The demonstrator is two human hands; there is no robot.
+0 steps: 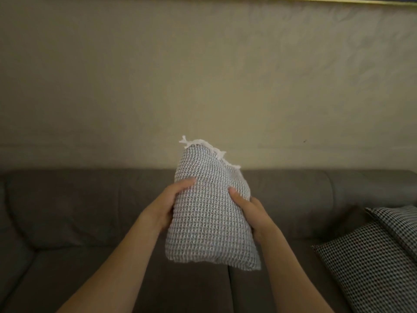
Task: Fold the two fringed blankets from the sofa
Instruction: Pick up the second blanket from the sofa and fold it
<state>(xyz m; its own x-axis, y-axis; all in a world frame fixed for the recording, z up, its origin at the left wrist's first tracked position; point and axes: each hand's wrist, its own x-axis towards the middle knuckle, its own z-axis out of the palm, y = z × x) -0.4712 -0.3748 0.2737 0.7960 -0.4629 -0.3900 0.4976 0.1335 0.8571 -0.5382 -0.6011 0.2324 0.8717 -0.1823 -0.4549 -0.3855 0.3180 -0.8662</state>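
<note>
A grey waffle-weave blanket (209,220) with a white fringe along its top edge is folded into a thick bundle and held up in the air above the sofa. My left hand (168,201) grips its left side, thumb across the front. My right hand (247,210) grips its right side, thumb on the front, fingers hidden behind the fabric. A second, black-and-white patterned textile (379,263) lies on the sofa seat at the far right; no fringe shows on it.
The dark grey-brown sofa (90,222) fills the lower half of the view, its back cushions running across and a seat seam below the bundle. A plain beige wall (203,75) rises behind it.
</note>
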